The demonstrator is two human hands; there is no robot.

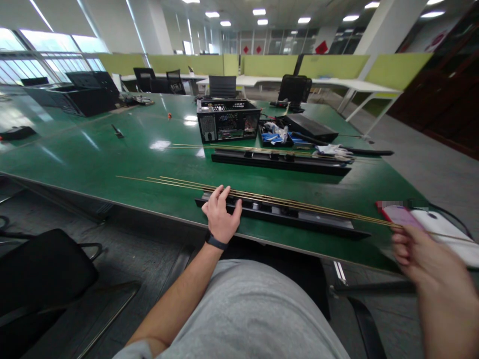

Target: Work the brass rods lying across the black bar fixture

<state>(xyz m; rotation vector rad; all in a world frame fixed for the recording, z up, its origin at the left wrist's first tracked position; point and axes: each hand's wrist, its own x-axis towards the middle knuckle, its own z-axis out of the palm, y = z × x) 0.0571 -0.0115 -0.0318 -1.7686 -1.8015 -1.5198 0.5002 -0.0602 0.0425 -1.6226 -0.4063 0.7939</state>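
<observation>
Several thin brass-coloured rods [299, 203] run lengthwise over a long black channel-shaped bar [322, 225] near the table's front edge. At their right end my right hand [415, 249] has its fingers closed round the rods. My left hand [222, 214] lies over the left part of the bar, fingers apart and fingertips at the rods and the bar's edge. Its palm side is hidden. Farther back, a second black bar [280, 162] lies parallel, with more thin rods [224, 147] along its back edge.
An open black computer case [228, 122] stands at the back middle of the green table [130, 159]. Blue-and-white gloves [277, 133] and a flat black panel [309, 127] lie right of it. A red-edged phone [402, 215] and a white object [445, 232] are by my right hand.
</observation>
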